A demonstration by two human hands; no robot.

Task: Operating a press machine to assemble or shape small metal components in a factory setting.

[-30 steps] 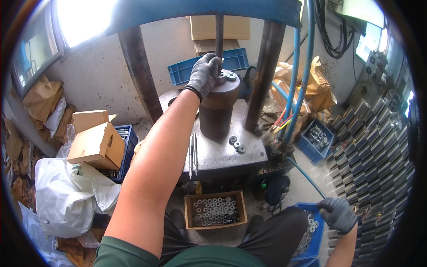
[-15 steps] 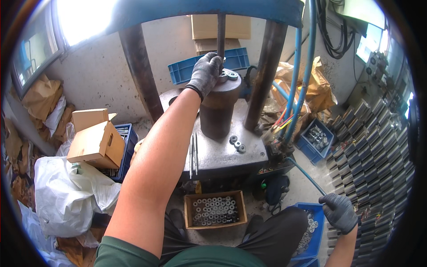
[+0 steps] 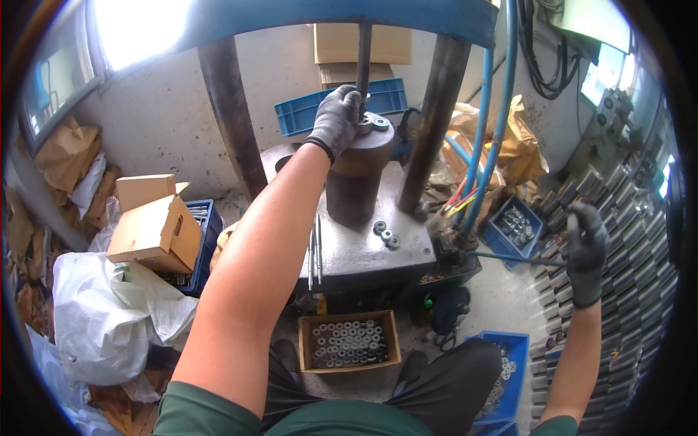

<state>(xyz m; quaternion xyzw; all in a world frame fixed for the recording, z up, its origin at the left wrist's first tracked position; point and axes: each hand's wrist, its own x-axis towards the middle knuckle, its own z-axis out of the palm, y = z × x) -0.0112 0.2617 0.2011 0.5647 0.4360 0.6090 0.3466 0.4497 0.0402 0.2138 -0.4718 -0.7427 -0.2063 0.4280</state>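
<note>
My left hand [image 3: 337, 116], in a grey glove, reaches to the top of a dark steel cylinder [image 3: 354, 185] on the press. Its fingers close round the lower end of an upright dark metal rod [image 3: 363, 54]; the grip is partly hidden. Small ring-shaped parts [image 3: 379, 124] lie beside it on the cylinder top. At the right, my gloved right hand [image 3: 587, 251] is raised with fingers pointing up and looks open. The end of a lever [image 3: 520, 258] meets its palm. Thin metal rods [image 3: 315, 253] and a few small round parts [image 3: 387, 235] lie on the press table [image 3: 349, 261].
A cardboard box of rings [image 3: 392, 349] sits on the floor between my feet. Blue bins [image 3: 512, 385] hold metal parts at the right, near stacked metal pieces [image 3: 582, 291]. Blue hoses [image 3: 502, 131] hang beside the press post [image 3: 440, 109]. White sacks [image 3: 94, 320] and an opened carton [image 3: 156, 232] stand left.
My right hand has risen, and the lever has swung up from a downward slant to nearly level. The right fingers have straightened from round the lever's end. My left hand stays at the rod.
</note>
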